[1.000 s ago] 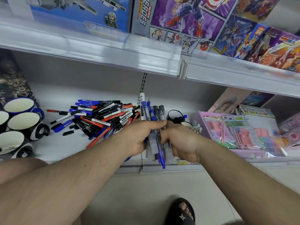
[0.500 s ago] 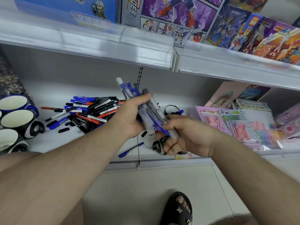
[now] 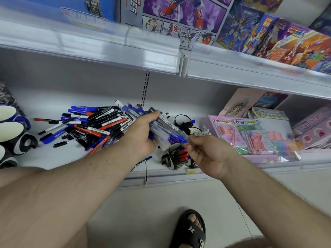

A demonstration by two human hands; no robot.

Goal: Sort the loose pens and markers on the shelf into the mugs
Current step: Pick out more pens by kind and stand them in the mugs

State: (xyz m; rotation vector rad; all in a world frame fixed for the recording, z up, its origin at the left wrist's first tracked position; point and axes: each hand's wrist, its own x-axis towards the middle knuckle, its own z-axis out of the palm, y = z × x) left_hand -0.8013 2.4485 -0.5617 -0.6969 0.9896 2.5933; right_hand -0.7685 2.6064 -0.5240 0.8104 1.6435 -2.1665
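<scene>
Left hand (image 3: 141, 135): I grip a bundle of blue pens (image 3: 161, 129).
Right hand (image 3: 206, 151): I pinch the bundle's tip.
Loose pens (image 3: 89, 126): heaped on the white shelf (image 3: 53, 156), left of the bundle.
Mugs (image 3: 12, 133): far left of that heap.
Floor (image 3: 143, 212): pale tile below.

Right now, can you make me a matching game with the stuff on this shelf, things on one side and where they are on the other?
Things:
1. bundle of pens
2. pen pile
3. white mugs
4. pink toy pack

Places:
a. far left of the shelf
b. right side of the shelf
c. held in the left hand
d. lying loose in the middle of the shelf

Pairs: 1-c, 2-d, 3-a, 4-b
</scene>
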